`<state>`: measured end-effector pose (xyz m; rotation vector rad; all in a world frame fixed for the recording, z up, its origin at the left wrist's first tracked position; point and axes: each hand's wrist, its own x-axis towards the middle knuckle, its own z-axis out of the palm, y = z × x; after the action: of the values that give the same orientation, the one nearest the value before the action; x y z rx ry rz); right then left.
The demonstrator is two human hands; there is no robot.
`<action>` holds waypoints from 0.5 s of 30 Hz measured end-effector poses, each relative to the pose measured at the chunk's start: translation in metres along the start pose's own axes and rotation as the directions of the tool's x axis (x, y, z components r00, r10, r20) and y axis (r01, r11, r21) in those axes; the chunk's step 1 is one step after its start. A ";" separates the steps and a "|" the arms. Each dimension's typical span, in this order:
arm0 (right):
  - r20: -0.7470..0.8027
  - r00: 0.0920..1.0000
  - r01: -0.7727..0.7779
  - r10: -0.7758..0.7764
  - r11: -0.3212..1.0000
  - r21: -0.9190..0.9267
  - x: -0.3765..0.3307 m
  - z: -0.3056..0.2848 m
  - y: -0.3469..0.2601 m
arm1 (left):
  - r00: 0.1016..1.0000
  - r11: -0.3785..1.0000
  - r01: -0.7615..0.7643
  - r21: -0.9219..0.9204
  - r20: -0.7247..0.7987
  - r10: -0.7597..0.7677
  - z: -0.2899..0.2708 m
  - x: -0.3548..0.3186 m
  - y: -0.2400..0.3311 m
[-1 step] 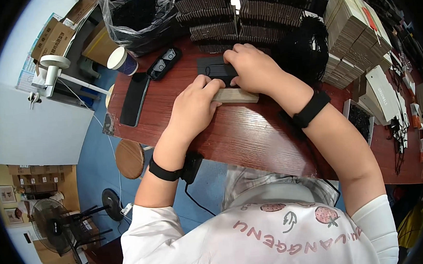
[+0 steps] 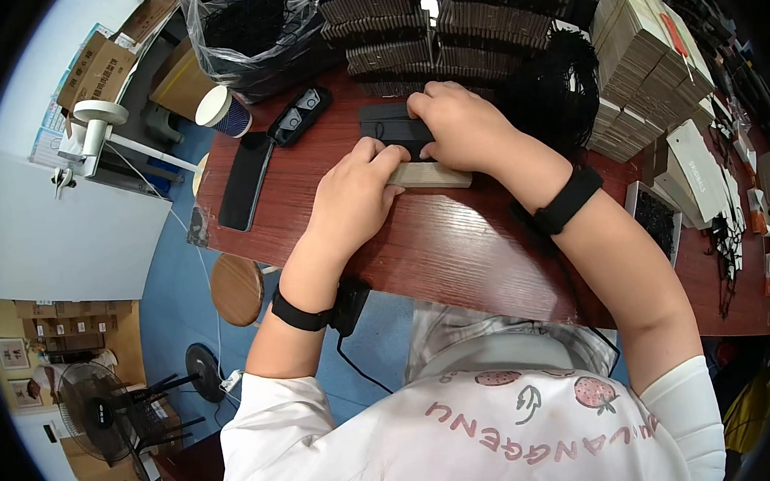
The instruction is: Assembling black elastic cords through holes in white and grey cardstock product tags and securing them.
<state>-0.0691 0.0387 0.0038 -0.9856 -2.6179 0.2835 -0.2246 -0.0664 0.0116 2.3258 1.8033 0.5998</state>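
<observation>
On the reddish wooden table lies a flat tan box with a flat black piece just behind it. My left hand is curled over the left end of the tan box, its fingertips touching the black piece. My right hand is closed over the right part of the black piece and hides that end. Both wrists wear black bands.
Left on the table: a black phone, a black remote-like device, a paper cup. Behind: stacks of dark flat pieces, a plastic bag. Right: a black cord tangle, cardboard box stacks. A round stool stands below.
</observation>
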 end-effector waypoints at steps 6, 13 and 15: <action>0.075 0.993 -0.088 0.089 0.996 -0.014 0.000 -0.001 -0.008 | 0.999 0.999 0.035 -0.031 0.019 -0.035 -0.001 -0.002 -0.002; 0.136 0.979 -0.170 0.152 0.977 0.132 -0.004 -0.023 -0.007 | 0.996 0.996 0.079 -0.040 0.042 -0.077 -0.001 -0.001 0.000; -0.077 0.974 -0.195 0.212 0.965 0.178 -0.013 -0.040 -0.001 | 0.994 0.995 0.093 -0.047 0.061 -0.090 -0.005 0.005 0.000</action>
<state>-0.0456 0.0317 0.0380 -1.1789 -2.3645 0.4872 -0.2252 -0.0627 0.0171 2.1922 1.8359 0.5507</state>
